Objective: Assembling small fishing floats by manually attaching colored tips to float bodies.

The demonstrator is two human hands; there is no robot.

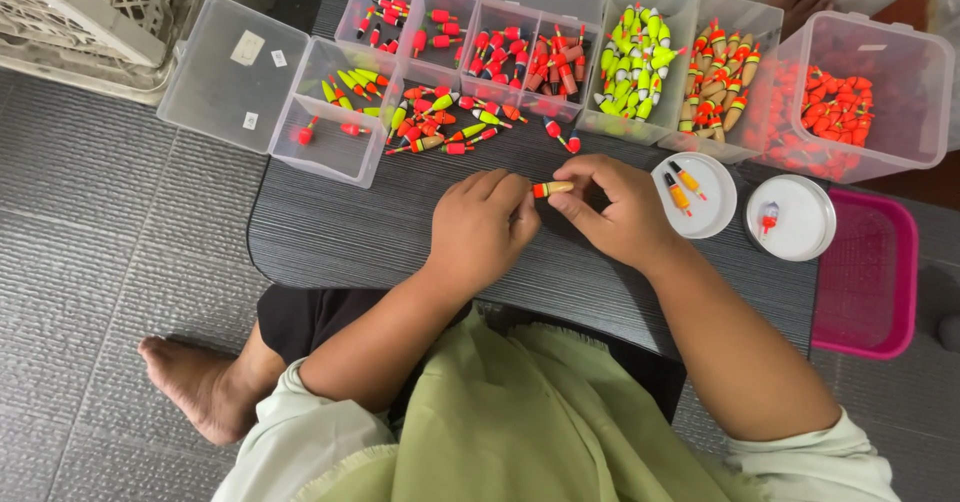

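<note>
My left hand and my right hand meet over the middle of a small dark grey table. Between their fingertips they pinch one small fishing float, orange at the left end and tan at the right. A loose pile of red, orange and yellow-green floats lies on the table just beyond my left hand. To the right of my right hand sits a white round lid with two orange floats on it, and a second white lid bearing one small float.
Clear plastic boxes of sorted floats line the table's far edge, one open box at the left with its lid flat. A pink tray lies at the right. A white crate stands far left. My bare foot rests on the grey floor.
</note>
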